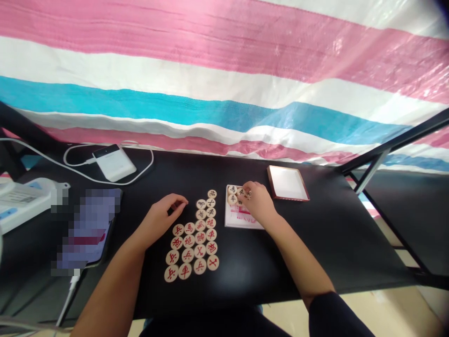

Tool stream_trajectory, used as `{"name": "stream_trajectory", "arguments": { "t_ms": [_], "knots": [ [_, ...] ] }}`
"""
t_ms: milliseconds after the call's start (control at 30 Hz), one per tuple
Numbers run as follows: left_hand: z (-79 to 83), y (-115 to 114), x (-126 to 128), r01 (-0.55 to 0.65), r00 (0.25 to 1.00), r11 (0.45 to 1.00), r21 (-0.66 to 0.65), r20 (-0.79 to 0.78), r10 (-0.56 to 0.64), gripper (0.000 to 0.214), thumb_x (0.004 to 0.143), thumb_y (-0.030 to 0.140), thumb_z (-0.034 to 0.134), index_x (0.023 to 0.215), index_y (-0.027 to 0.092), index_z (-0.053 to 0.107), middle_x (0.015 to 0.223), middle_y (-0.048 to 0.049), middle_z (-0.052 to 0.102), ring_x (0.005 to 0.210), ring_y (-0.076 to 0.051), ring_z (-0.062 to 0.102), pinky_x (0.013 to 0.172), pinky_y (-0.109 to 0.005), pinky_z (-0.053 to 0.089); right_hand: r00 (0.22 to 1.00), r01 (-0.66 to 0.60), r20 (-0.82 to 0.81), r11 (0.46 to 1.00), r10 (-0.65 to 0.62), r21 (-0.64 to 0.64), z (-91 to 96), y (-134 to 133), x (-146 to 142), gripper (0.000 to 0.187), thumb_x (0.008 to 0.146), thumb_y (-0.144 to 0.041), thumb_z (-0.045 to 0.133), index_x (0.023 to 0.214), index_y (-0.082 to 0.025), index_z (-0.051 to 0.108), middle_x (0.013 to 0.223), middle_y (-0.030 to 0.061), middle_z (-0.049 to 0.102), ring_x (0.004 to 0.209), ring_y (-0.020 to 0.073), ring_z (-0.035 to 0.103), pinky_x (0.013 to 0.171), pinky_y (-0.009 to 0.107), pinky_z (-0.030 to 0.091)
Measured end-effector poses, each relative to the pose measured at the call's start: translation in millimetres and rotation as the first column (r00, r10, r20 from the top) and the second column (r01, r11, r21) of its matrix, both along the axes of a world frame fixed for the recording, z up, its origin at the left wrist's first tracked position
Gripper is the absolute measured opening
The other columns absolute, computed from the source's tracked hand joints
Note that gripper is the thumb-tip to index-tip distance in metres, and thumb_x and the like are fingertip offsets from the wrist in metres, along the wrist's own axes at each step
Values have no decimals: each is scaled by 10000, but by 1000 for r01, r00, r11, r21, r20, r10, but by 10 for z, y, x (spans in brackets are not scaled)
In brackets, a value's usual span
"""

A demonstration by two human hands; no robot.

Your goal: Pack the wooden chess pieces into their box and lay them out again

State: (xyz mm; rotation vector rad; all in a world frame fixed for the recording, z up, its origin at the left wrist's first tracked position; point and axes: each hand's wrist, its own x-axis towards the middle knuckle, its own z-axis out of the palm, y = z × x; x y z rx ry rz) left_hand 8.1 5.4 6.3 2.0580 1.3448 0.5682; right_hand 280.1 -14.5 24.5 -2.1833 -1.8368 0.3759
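Observation:
Round wooden xiangqi pieces with red characters stand in tight rows on the black table, narrowing to a single file at the far end. My left hand hovers at their upper left, fingers curled, and its palm hides anything it might hold. My right hand lies over a small cluster of pieces with black characters, its fingertips touching them. These pieces sit on a white card with red markings, partly covered by my hand.
A brown-framed white tray lies to the far right of the card. At the left are a white power bank with its cable, a blurred phone and a white device. A striped tarp hangs behind the table.

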Motion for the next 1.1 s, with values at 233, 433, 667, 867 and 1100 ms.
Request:
{"name": "stream_trajectory", "arguments": {
  "t_ms": [233,433,667,867,1100],
  "knots": [
    [-2,-2,8,0,1000,1000,-9,25,0,209,825,352,444,894,209,579,883,-23,628,755,-160,581,633,-236,447,1000,-8,27,995,6,99,72,-69,-62,230,729,-193,553,955,-169,592,940,88,550,886,221,447,764,328,359],
    [-74,10,-4,22,997,1000,0,68,-22,182,831,311,446,889,202,579,880,-24,624,781,-157,583,700,-250,454,946,-313,-27,933,323,179,95,-275,-691,108,784,-223,526,856,-203,604,910,56,554,885,205,436,800,326,361],
    [-165,56,-26,36,997,999,28,68,-38,152,832,247,442,885,188,571,864,-17,607,771,-144,573,730,-264,449,912,-374,153,924,381,-74,79,-179,-1105,192,771,-277,562,915,-151,576,923,108,591,919,257,451,760,364,377],
    [-159,54,-16,42,997,998,42,62,-44,138,827,228,444,867,178,566,830,-17,595,738,-137,562,701,-260,448,907,-376,164,921,389,-105,109,-175,-1178,193,772,-234,554,931,-124,563,897,120,614,923,261,475,742,358,393],
    [-145,65,-18,44,996,999,31,72,-46,153,830,242,442,877,171,569,845,-25,603,756,-141,568,713,-263,450,928,-372,25,924,371,94,179,-206,-1051,117,806,-198,458,847,-156,559,874,84,592,843,221,488,748,342,398]
  ]
}}
